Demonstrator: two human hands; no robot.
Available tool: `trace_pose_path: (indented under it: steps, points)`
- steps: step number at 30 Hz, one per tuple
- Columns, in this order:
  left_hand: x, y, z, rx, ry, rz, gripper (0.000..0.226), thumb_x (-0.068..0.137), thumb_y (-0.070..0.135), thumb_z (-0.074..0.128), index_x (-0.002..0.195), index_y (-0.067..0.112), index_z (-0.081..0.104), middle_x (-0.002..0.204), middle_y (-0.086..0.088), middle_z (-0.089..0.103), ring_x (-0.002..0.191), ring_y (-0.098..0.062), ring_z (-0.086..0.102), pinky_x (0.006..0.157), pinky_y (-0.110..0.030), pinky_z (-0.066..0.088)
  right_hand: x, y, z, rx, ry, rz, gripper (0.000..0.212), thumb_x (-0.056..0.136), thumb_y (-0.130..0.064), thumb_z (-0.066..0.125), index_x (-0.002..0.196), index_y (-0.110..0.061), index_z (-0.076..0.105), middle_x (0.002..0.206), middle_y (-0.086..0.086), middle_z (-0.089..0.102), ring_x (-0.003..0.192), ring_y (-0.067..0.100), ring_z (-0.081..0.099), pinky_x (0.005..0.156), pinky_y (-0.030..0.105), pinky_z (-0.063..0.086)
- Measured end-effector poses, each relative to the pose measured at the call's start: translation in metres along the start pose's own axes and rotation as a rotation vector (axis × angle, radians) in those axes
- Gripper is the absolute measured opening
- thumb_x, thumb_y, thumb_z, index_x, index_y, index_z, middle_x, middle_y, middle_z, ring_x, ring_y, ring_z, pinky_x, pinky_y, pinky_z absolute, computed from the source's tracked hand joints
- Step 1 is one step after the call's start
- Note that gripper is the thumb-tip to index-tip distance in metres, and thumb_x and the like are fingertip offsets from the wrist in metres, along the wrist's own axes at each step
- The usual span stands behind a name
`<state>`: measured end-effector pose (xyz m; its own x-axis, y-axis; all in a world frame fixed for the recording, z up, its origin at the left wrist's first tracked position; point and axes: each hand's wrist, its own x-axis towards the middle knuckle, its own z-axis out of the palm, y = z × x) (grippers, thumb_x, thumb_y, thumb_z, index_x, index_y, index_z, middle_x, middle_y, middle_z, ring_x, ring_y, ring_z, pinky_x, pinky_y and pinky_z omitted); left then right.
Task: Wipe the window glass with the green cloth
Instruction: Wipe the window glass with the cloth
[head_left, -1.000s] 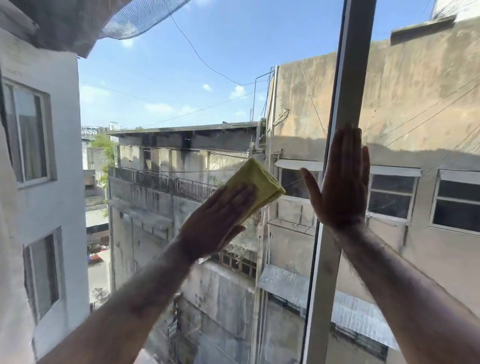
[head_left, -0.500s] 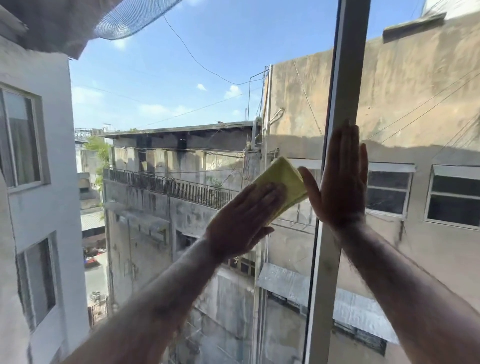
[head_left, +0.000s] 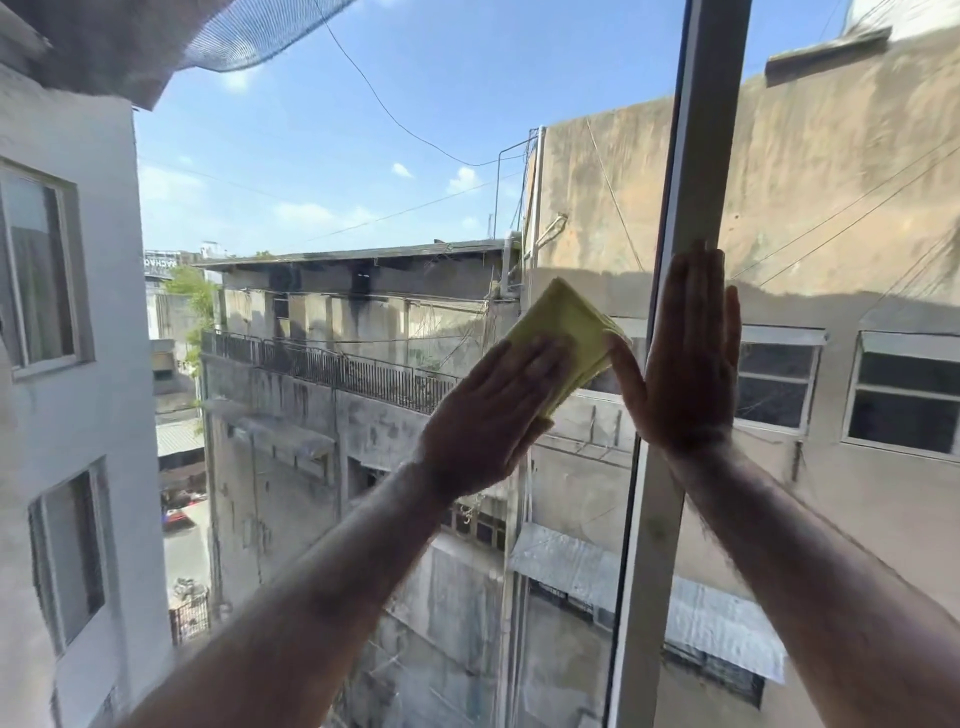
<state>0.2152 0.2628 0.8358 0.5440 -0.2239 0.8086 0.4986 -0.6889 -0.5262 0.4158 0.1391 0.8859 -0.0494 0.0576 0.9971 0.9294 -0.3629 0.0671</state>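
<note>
A folded yellow-green cloth (head_left: 563, 327) is pressed flat against the window glass (head_left: 337, 171) under my left hand (head_left: 493, 415), whose fingers lie stretched over its lower half. The cloth's right corner touches the thumb of my right hand (head_left: 685, 358). That right hand rests flat and upright, fingers together, on the grey vertical window frame (head_left: 701, 130) and holds nothing. Both forearms reach up from the bottom of the view.
The frame bar splits the glass into a wide left pane and a narrower right pane (head_left: 857, 208). Through the glass are concrete buildings, a railed balcony (head_left: 332, 364), overhead wires and sky. A dark net (head_left: 260, 31) hangs at the top left.
My left hand has slid the cloth to the right across the glass until it meets my right thumb. My right hand has stayed on the frame.
</note>
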Motion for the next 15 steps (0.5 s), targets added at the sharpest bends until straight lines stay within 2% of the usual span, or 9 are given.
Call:
trace_pose_path:
  steps: [2,4,7,10,12,15]
  points:
    - [-0.04,0.0,0.0,0.001,-0.058,0.008,0.061,0.112,0.032,0.042,0.164,0.007,0.024,0.174,-0.013,0.024,0.163,-0.027,0.019,0.132,-0.054,0.026,0.0,-0.001,-0.001,0.005,-0.001,0.001,0.09,0.108,-0.064,0.029,0.166,0.003,0.017,0.176,0.024,0.016,0.166,0.036,0.015,0.135,0.053,0.017]
    - [-0.085,-0.009,-0.007,0.019,-0.069,-0.111,0.06,0.111,0.029,0.044,0.163,0.007,0.026,0.173,-0.015,0.026,0.162,-0.03,0.022,0.128,-0.058,0.032,0.001,-0.002,-0.002,0.03,-0.005,0.007,0.09,0.108,-0.065,0.027,0.166,0.003,0.017,0.176,0.024,0.015,0.165,0.036,0.015,0.135,0.053,0.017]
    - [-0.102,-0.039,-0.025,0.046,0.031,-0.468,0.062,0.109,0.025,0.042,0.163,0.003,0.022,0.173,-0.018,0.023,0.163,-0.031,0.019,0.127,-0.062,0.028,0.001,-0.002,-0.003,0.027,-0.011,0.012,0.091,0.108,-0.066,0.024,0.166,0.003,0.016,0.176,0.024,0.014,0.166,0.035,0.014,0.135,0.053,0.016]
    - [-0.028,-0.074,-0.041,0.073,0.168,-0.827,0.062,0.112,0.031,0.036,0.164,0.0,0.018,0.174,-0.019,0.02,0.164,-0.031,0.016,0.132,-0.056,0.02,0.0,-0.003,-0.003,0.015,-0.016,0.008,0.092,0.108,-0.067,0.024,0.166,0.003,0.015,0.176,0.024,0.014,0.166,0.035,0.014,0.136,0.051,0.014]
    - [0.03,-0.087,-0.05,0.064,0.203,-0.875,0.064,0.113,0.038,0.031,0.163,0.0,0.019,0.174,-0.018,0.022,0.163,-0.032,0.019,0.133,-0.054,0.019,0.0,-0.002,-0.003,0.024,-0.016,0.011,0.092,0.107,-0.067,0.025,0.166,0.003,0.014,0.176,0.023,0.013,0.166,0.034,0.014,0.136,0.051,0.012]
    - [0.082,-0.081,-0.044,0.092,0.16,-0.751,0.069,0.112,0.047,0.025,0.164,0.002,0.017,0.175,-0.016,0.02,0.163,-0.031,0.017,0.134,-0.052,0.017,-0.001,-0.001,-0.001,0.041,-0.017,0.017,0.092,0.107,-0.067,0.025,0.167,0.002,0.013,0.177,0.022,0.011,0.166,0.033,0.012,0.136,0.052,0.014]
